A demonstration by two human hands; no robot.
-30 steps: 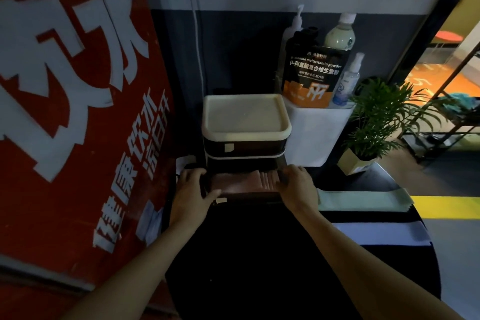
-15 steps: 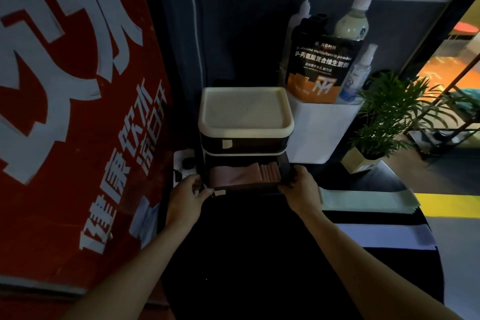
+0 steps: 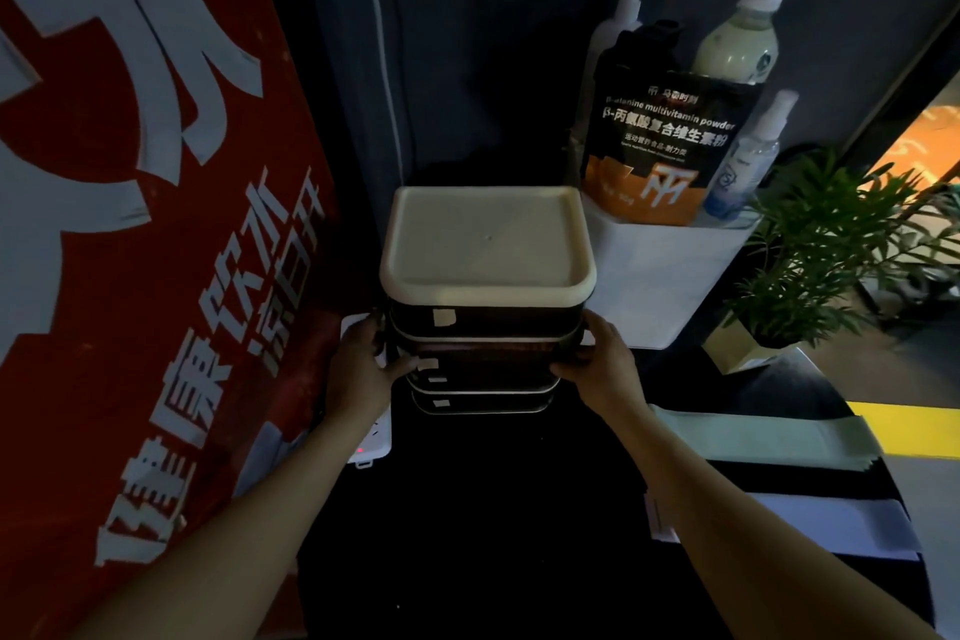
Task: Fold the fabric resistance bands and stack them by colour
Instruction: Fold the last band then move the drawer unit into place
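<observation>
A small drawer unit (image 3: 488,244) with a cream lid and dark see-through drawers stands at the back of the black table (image 3: 493,535). Its second drawer (image 3: 483,359) sits nearly flush, with pinkish folded bands faintly showing through its front. My left hand (image 3: 358,369) grips the drawer's left corner, thumb on the front. My right hand (image 3: 605,369) grips the right corner the same way. A pale green band (image 3: 769,437) lies flat on the table to the right, and a lavender band (image 3: 831,525) lies nearer me.
A red banner (image 3: 130,224) rises close on the left. A white power strip (image 3: 376,437) lies beside the unit's left foot. A white box (image 3: 660,286) holding bottles and a powder pouch stands to its right, then a potted plant (image 3: 821,250).
The drawer with the pink bands was pulled out and has slid back into the unit. Both hands moved forward with it to its corners.
</observation>
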